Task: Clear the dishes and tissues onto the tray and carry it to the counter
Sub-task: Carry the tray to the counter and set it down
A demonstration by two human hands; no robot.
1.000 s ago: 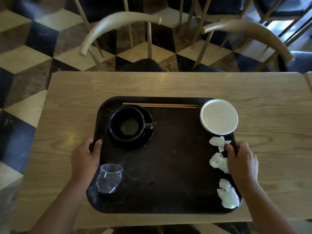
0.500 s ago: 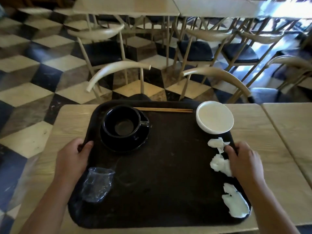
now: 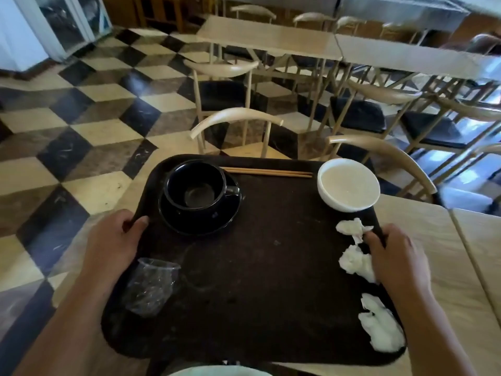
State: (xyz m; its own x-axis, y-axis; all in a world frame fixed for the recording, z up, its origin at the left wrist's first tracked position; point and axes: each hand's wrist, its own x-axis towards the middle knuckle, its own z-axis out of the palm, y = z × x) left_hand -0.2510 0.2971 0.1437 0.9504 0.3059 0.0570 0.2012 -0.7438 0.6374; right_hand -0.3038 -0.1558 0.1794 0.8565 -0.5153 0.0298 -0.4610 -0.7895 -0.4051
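**Tray gripped at both side rims, above bench edge**

Left hand point(image 3: 112, 240): fingers curled over the left rim of the dark brown rectangular plastic tray point(image 3: 271, 267), thumb on top. Right hand point(image 3: 395, 256): clamped on the right rim, thumb on top.

Contents relative to hands:
- Just right of the left thumb: black ceramic cup point(image 3: 195, 184) upright on a black round saucer point(image 3: 200, 215).
- Below the left hand: crumpled clear plastic cup point(image 3: 150, 286), on its side.
- Far side of the right hand: white round bowl point(image 3: 349, 184); pair of wooden chopsticks point(image 3: 267, 172) along the far rim.
- Touching the right hand's fingers: crumpled white tissues point(image 3: 356, 263); another wad nearer the wrist.

Surface: pale wood-grain bench point(image 3: 423, 240) under the right half of the tray; contact cannot be told.

Room: cube-pattern tiled floor point(image 3: 81, 137), black, cream and brown. Pale curved-back wooden chairs point(image 3: 235, 120) with dark seats; further pale tables point(image 3: 271, 36) behind.
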